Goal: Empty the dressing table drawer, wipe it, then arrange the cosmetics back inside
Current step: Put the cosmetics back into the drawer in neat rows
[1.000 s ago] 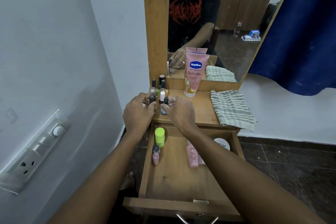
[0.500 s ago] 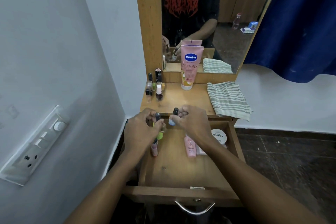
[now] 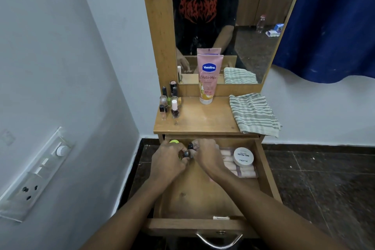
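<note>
The wooden drawer [image 3: 267,176] is pulled out under the dressing table top [image 3: 205,122]. Both hands are inside its back left part. My left hand [image 3: 168,161] grips a small dark-capped nail polish bottle [image 3: 186,154]. My right hand [image 3: 207,156] grips another dark-capped bottle [image 3: 190,145]. A green cap [image 3: 173,141] shows just behind my left hand. In the drawer's right side lie a pack of pale pink tubes [image 3: 243,169] and a round white nail polish remover tub [image 3: 243,156]. Several nail polish bottles [image 3: 170,103] stand on the table's left, beside a pink Vaseline tube [image 3: 209,79].
A striped grey-and-white cloth [image 3: 253,113] lies on the table's right, hanging over the edge. The mirror [image 3: 223,22] stands behind. A white wall with a switch panel [image 3: 34,174] is close on the left. A blue curtain [image 3: 332,22] hangs on the right. A metal handle [image 3: 219,241] sticks out from the drawer front.
Both hands came down from the bottles on the table top into the drawer, each carrying a small dark-capped bottle. The view tilted downward.
</note>
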